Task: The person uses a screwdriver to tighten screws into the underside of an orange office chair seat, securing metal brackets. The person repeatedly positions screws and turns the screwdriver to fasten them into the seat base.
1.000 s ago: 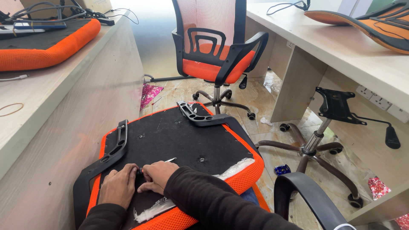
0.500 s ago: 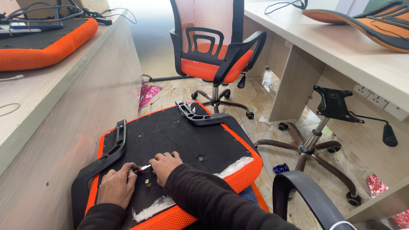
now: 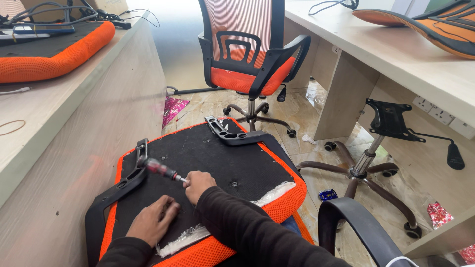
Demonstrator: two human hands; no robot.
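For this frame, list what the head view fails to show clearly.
- Screwdriver tip: hidden inside the right hand.
- Left hand palm and what lies beneath it on the upturned seat: covered by the hand.
- Near seat edge: cut off by the bottom frame edge and the right sleeve.
- Screw holes on the black underside: too small.

1. Upturned seat cushion point(image 3: 208, 158): black underside, orange mesh edging.
2. Armrests point(image 3: 115, 195): black plastic.
3. Screwdriver point(image 3: 163, 171): red-and-black handle, silver shaft.
4. Sleeve point(image 3: 247, 230): black.
5. Assembled chair point(image 3: 247, 49): orange mesh back and seat, black frame.
6. Wheeled base point(image 3: 361, 170): brown legs, black plate on top.
7. Desks point(image 3: 396, 54): pale wood grain.
8. Floor point(image 3: 297, 106): glossy beige-brown marbling, pink glittery scraps.
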